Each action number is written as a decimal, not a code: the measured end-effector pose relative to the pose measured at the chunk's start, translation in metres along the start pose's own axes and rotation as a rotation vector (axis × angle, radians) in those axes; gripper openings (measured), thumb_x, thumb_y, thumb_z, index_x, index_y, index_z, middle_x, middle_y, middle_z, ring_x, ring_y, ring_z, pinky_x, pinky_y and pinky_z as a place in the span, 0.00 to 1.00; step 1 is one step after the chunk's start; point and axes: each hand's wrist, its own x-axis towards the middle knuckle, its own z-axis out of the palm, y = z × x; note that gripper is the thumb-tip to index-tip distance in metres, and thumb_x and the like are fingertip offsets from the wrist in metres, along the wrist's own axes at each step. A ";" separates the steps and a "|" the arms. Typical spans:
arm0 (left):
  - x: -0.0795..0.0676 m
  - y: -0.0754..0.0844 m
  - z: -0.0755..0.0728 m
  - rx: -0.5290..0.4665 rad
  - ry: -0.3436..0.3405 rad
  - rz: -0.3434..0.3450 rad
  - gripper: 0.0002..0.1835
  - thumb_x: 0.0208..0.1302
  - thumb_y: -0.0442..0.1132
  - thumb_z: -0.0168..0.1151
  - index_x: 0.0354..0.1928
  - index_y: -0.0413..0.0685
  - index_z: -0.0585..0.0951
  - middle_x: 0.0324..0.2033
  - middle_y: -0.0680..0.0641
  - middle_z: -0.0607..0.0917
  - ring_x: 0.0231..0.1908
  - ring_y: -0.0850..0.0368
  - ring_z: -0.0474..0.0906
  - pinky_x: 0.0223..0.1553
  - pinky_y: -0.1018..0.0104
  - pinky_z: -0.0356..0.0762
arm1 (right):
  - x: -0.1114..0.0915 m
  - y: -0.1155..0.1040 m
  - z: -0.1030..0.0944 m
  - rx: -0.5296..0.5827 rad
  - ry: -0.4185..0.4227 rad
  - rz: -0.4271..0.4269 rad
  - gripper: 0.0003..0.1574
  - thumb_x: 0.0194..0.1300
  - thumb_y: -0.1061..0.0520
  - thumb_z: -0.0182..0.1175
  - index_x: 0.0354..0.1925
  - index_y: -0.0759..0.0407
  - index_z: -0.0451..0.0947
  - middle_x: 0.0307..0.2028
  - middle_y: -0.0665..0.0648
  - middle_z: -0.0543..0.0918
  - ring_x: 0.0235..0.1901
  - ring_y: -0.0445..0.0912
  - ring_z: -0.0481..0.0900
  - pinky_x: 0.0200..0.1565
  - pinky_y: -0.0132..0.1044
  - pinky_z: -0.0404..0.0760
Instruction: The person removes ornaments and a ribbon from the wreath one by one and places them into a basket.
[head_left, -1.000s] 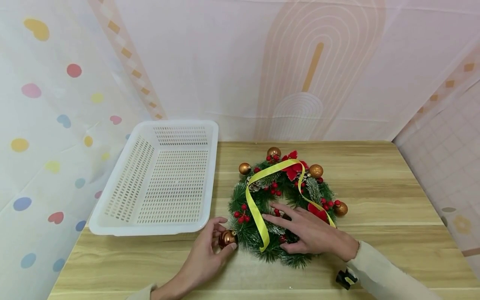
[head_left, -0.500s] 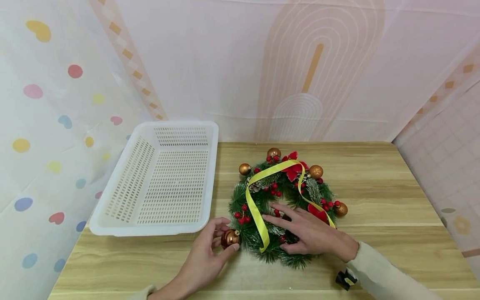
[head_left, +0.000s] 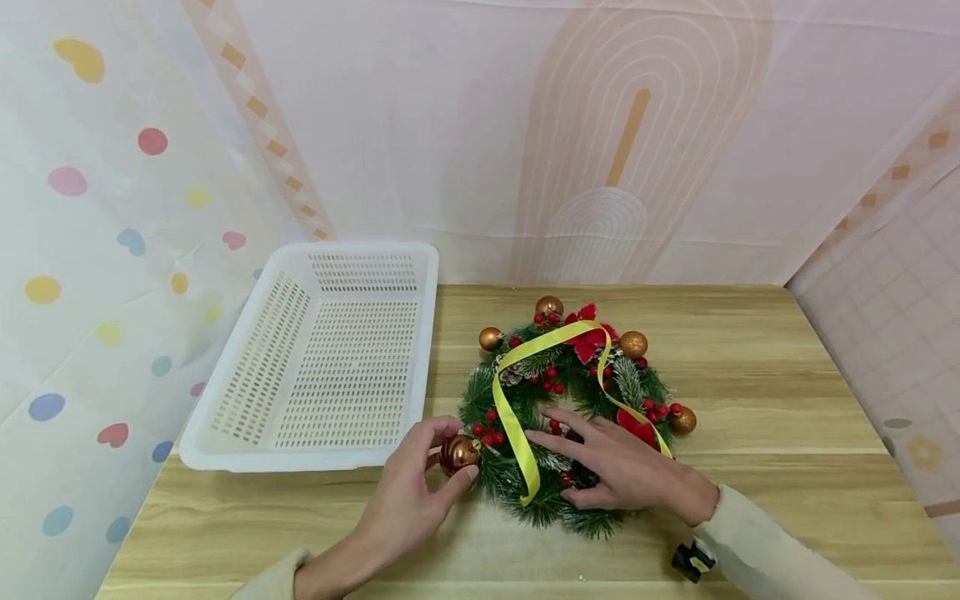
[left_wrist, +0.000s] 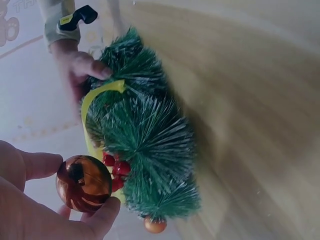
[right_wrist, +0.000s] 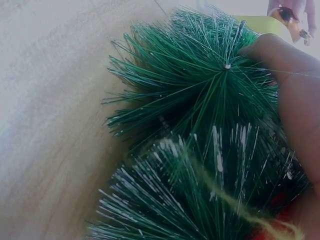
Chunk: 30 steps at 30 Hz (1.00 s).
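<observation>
My left hand (head_left: pixel 408 492) pinches a shiny copper Christmas ball (head_left: pixel 460 454) between thumb and fingers, at the left edge of a Christmas wreath (head_left: pixel 487 392). The left wrist view shows the same ball (left_wrist: pixel 84 184) held beside red berries (left_wrist: pixel 119 170) and green needles. Across the wreath's lower right lies my right hand (head_left: pixel 622 462), fingers spread fairly straight toward the centre hole and thumb on the near needles. A yellow ribbon (head_left: pixel 513 433) loops over the wreath, which also carries red poinsettias (head_left: pixel 587 335), pine cones and several other copper balls (head_left: pixel 633 344).
A white perforated plastic basket (head_left: pixel 431 333) stands to the left of the wreath on the wooden table (head_left: pixel 765 400). Patterned cloth (head_left: pixel 420 142) hangs behind the table and at both sides. A black device (head_left: pixel 692 560) is strapped at the right wrist.
My left hand has moved slightly up and away from me along the wreath's left edge, carrying the Christmas ball. The right hand and the wreath have stayed in place.
</observation>
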 end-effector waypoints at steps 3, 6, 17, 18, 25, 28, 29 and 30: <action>0.004 0.001 -0.002 0.009 -0.006 0.016 0.24 0.52 0.35 0.70 0.52 0.50 0.72 0.51 0.51 0.76 0.50 0.59 0.75 0.50 0.66 0.75 | 0.000 0.000 0.001 0.001 0.006 -0.005 0.50 0.58 0.39 0.61 0.72 0.35 0.47 0.71 0.55 0.52 0.43 0.40 0.73 0.46 0.45 0.74; 0.007 0.002 -0.005 0.002 -0.017 0.022 0.24 0.52 0.35 0.70 0.51 0.50 0.73 0.50 0.49 0.77 0.50 0.59 0.75 0.50 0.67 0.75 | 0.000 0.000 0.001 -0.002 0.011 -0.005 0.50 0.58 0.39 0.61 0.72 0.35 0.46 0.71 0.55 0.52 0.39 0.39 0.71 0.45 0.43 0.73; 0.019 0.007 -0.020 -0.010 -0.012 0.041 0.24 0.53 0.36 0.69 0.52 0.52 0.72 0.48 0.54 0.77 0.48 0.60 0.75 0.48 0.64 0.77 | -0.001 0.000 0.003 0.003 0.002 0.001 0.51 0.57 0.39 0.62 0.71 0.34 0.46 0.71 0.55 0.52 0.41 0.40 0.70 0.44 0.42 0.73; 0.021 0.008 -0.022 -0.013 -0.010 0.038 0.24 0.53 0.36 0.69 0.51 0.52 0.72 0.47 0.54 0.77 0.48 0.60 0.75 0.48 0.65 0.77 | -0.001 0.000 0.002 0.002 0.002 -0.001 0.51 0.57 0.39 0.62 0.71 0.34 0.46 0.71 0.55 0.52 0.41 0.40 0.70 0.44 0.42 0.73; 0.031 0.012 -0.035 -0.077 -0.004 0.006 0.23 0.54 0.35 0.68 0.51 0.52 0.71 0.47 0.54 0.77 0.48 0.60 0.75 0.48 0.68 0.76 | -0.001 0.001 0.002 -0.005 0.005 -0.004 0.50 0.58 0.39 0.61 0.71 0.34 0.46 0.70 0.55 0.53 0.38 0.39 0.69 0.42 0.40 0.72; 0.036 0.013 -0.042 -0.086 0.014 0.001 0.23 0.54 0.34 0.68 0.52 0.51 0.71 0.47 0.53 0.77 0.49 0.60 0.75 0.49 0.69 0.76 | -0.001 0.001 0.001 -0.006 0.002 -0.002 0.50 0.58 0.39 0.61 0.71 0.33 0.46 0.70 0.55 0.53 0.38 0.39 0.68 0.42 0.39 0.72; 0.037 0.013 -0.045 -0.089 0.020 0.001 0.23 0.55 0.34 0.68 0.52 0.51 0.71 0.47 0.53 0.77 0.49 0.60 0.75 0.49 0.69 0.76 | -0.001 0.001 0.001 -0.006 0.000 -0.001 0.50 0.58 0.39 0.61 0.71 0.33 0.45 0.70 0.55 0.53 0.38 0.39 0.68 0.42 0.39 0.72; 0.039 0.013 -0.047 -0.090 0.027 0.000 0.23 0.55 0.34 0.68 0.52 0.51 0.71 0.46 0.53 0.77 0.49 0.59 0.75 0.49 0.69 0.76 | -0.001 0.001 0.001 -0.006 -0.001 0.000 0.50 0.58 0.39 0.61 0.71 0.33 0.45 0.70 0.55 0.53 0.38 0.39 0.68 0.41 0.39 0.72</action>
